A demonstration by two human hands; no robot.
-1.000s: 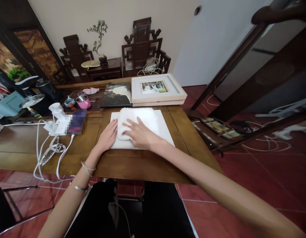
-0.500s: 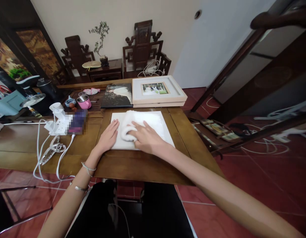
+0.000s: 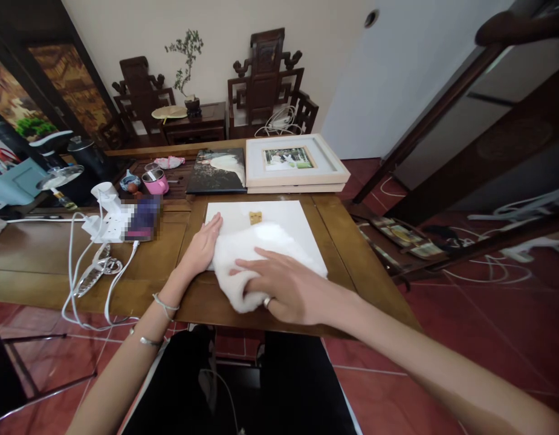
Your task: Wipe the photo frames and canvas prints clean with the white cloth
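A white flat board (image 3: 283, 210) lies on the wooden table, with a small gold metal piece, like a picture hanger (image 3: 255, 217), near its far edge. My left hand (image 3: 203, 246) rests flat on the board's left edge, fingers stretched out together. Under my right hand (image 3: 283, 281) is a fluffy white cloth (image 3: 243, 251), bunched toward the thumb side. The fingers press on it and hold it, and part of it hangs past the board's near edge onto the table. The cloth covers the board's near half.
Behind the board are a dark photo panel (image 3: 217, 171) and stacked pale picture frames (image 3: 297, 175). A pink mug (image 3: 156, 182), a white power strip (image 3: 111, 226) with cables and a clear hair clip (image 3: 98, 270) are to the left. The wooden table (image 3: 374, 284) ends on the right.
My right hand has drawn the cloth toward me, over the board's near edge. The gold metal piece has come into view. My left hand stays on the board's left edge.
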